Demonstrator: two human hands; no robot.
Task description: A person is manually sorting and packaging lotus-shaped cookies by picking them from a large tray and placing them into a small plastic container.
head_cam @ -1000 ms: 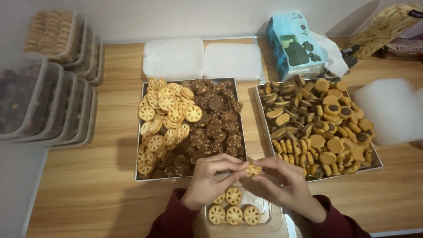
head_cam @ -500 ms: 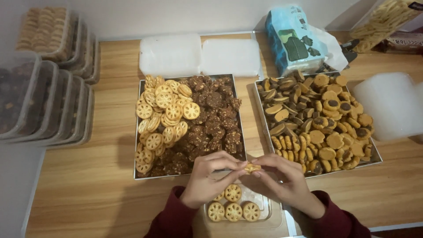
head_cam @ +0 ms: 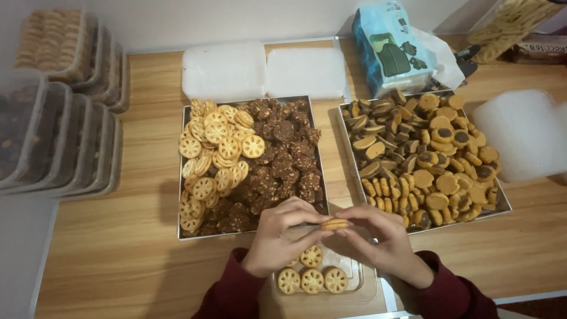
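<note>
Two trays side by side on the counter point(head_cam: 118, 248): left tray point(head_cam: 180, 177) filled with lattice cookies point(head_cam: 215, 147) left of chunk cookies point(head_cam: 283, 159); right tray point(head_cam: 502, 204) behind and right of a small container point(head_cam: 366, 289). Behind the trays, two lids point(head_cam: 266, 71). Far left, stacked tubs point(head_cam: 65, 118).

A single head-worn camera looks steeply down from above the person's chest, facing forward across the wooden table point(head_cam: 118, 248) toward the back wall. The hands sit close at the bottom edge; the far table edge lies near the top.
</note>
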